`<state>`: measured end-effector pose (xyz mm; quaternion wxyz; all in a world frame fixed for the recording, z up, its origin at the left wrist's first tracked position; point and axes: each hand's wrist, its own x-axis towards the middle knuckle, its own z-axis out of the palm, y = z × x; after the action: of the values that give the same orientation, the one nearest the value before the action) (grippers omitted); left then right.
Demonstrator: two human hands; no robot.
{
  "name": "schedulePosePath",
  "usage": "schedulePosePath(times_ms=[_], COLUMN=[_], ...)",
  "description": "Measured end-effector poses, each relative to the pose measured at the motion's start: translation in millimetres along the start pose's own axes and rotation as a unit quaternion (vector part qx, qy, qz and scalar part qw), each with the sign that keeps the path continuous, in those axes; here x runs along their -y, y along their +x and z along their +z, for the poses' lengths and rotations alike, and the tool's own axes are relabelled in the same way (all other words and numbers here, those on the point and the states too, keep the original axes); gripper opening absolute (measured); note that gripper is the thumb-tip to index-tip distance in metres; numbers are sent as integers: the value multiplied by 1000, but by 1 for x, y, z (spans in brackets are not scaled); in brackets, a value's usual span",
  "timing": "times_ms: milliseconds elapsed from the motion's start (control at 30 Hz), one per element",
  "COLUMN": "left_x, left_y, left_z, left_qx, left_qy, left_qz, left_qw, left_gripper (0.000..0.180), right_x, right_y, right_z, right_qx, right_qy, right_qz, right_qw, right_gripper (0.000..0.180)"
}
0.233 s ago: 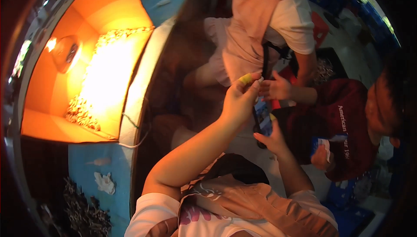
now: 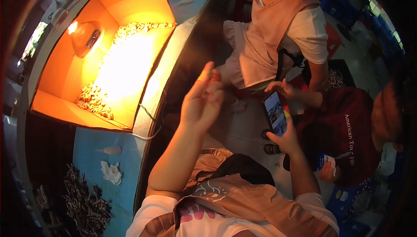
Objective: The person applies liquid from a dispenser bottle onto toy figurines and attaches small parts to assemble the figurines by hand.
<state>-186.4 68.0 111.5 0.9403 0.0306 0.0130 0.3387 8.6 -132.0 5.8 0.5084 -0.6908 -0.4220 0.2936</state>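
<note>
Phone [image 2: 275,114] sits upright in the right hand [image 2: 284,138], low and right of centre, its long axis running up and away from the body, lit screen facing the wearer. Right fingers curl around its lower edge, clamping it. Left hand [image 2: 202,102] is raised just left of the phone, apart from it, fingers pressed together with the thumb, perhaps pinching something small; I cannot tell what. Beyond, another person's hand [image 2: 282,87] hovers at the phone's top end. Farther left, an orange-lit box [image 2: 56,102] holds pale shells [image 2: 93,100].
</note>
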Motion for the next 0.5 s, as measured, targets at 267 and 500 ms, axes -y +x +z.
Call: schedulePosePath(times_ms=[267, 500], left_x=[-85, -200], left_y=[-5, 26], left_z=[-4, -32], left_qx=[-152, -225], left_qy=[29, -2], left_qz=[173, 492], left_qw=[973, 841], left_gripper=[25, 40], right_x=[-7, -2], right_y=[4, -7], right_z=[0, 5], right_qx=[-30, -55], right_qy=[100, 44], right_qz=[122, 141], right_qw=[987, 988], right_gripper=[61, 68])
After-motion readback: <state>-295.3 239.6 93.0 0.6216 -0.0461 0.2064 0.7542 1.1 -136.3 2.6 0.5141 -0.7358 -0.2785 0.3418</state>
